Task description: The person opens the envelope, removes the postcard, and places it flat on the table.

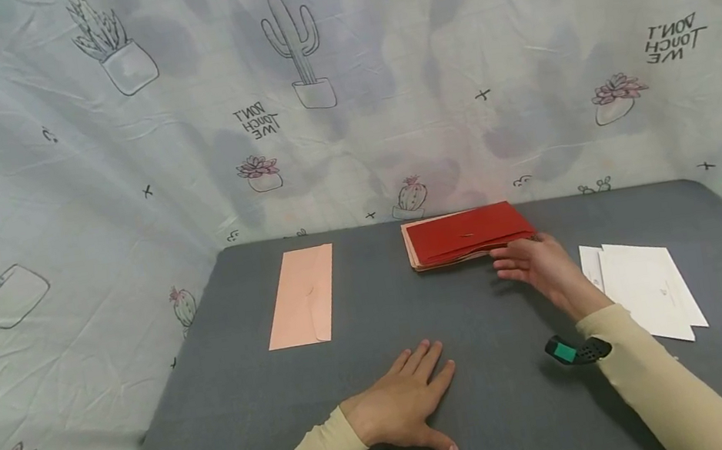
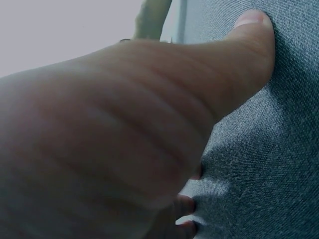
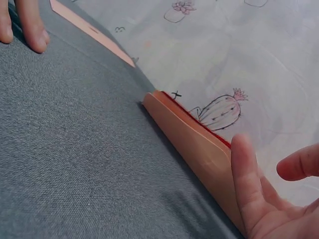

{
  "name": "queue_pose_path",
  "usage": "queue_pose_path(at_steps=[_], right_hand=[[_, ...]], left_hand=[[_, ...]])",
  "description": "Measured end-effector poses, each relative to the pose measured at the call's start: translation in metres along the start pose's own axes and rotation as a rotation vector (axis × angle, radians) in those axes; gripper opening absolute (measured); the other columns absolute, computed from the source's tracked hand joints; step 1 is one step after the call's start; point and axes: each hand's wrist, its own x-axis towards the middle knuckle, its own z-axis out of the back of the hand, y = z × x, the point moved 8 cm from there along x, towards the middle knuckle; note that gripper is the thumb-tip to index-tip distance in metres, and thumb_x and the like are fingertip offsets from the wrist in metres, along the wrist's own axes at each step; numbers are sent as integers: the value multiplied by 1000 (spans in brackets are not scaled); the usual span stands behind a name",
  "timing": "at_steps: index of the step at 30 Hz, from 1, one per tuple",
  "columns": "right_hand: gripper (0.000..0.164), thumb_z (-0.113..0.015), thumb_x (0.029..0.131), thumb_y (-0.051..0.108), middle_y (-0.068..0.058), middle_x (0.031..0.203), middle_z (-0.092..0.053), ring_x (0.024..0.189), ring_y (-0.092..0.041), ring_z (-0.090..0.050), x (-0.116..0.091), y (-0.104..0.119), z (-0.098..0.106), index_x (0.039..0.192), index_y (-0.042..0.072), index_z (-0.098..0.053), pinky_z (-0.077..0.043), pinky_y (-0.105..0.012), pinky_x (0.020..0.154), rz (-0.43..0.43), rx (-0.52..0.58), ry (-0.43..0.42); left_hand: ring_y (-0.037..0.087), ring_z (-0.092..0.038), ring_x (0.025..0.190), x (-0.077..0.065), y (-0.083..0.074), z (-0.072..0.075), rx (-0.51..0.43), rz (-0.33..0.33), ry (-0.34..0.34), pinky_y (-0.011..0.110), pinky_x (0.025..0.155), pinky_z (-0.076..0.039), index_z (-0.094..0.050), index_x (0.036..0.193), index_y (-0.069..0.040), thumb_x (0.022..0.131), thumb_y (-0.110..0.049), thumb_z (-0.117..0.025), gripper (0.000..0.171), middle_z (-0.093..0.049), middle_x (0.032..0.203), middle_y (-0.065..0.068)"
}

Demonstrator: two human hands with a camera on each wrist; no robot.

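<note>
A red envelope lies on top of a small stack of peach-coloured envelopes at the back of the table. At the front right corner of that stack is my right hand, its fingers extended and the thumb apart. In the right wrist view the peach envelopes show edge-on beside the fingers, and nothing is gripped; whether a finger touches them I cannot tell. My left hand rests palm down on the table with its fingers spread. The left wrist view shows its thumb against the grey cloth.
A single pink envelope lies at the left of the grey table. Several white cards or envelopes overlap at the right, beside my right forearm. A curtain printed with cacti hangs behind the table's back edge.
</note>
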Motion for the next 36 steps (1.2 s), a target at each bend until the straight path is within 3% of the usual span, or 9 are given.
queue_pose_path(at_steps=[2,4,11,20,28,36], right_hand=[[88,-38,109,20,12,99,-72,93,-10,-72,-5,2,3,149,3,39,-60,-25,83,3,14,-15],[91,-40,109,20,13,97,-71,89,-8,-71,-9,4,6,149,5,40,-60,-24,81,6,20,-29],[76,-48,107,18,12,97,-70,83,-7,-68,-26,12,9,160,1,3,-59,-25,77,54,-122,-38],[51,-52,106,26,8,99,-72,87,-11,-69,-55,7,13,145,-4,-38,-59,-29,76,48,-367,7],[53,-51,107,33,-3,105,-70,88,-12,-68,-72,-8,16,142,-6,-44,-59,-33,76,2,-473,51],[52,-49,108,30,-2,102,-68,85,-10,-65,-87,-30,17,140,-10,-43,-59,-33,74,-44,-418,110]], left_hand=[[28,-10,160,0,0,0,-5,2,2,46,128,-19,-26,162,-15,81,-73,-67,108,-11,172,11],[28,-10,160,0,0,0,-9,3,5,46,128,-19,-26,162,-15,81,-73,-67,107,-11,172,11],[28,-9,160,0,0,0,-14,2,7,46,129,-18,-25,162,-15,81,-73,-67,108,-10,172,11],[28,-10,160,-1,-1,1,-18,-7,3,46,129,-18,-25,162,-15,82,-73,-67,107,-11,172,11],[28,-11,160,-1,0,1,-14,-8,6,46,128,-19,-26,162,-15,82,-72,-67,106,-11,172,11],[27,-10,160,-1,0,1,-17,-6,13,46,129,-19,-26,162,-15,82,-72,-67,106,-10,172,11]])
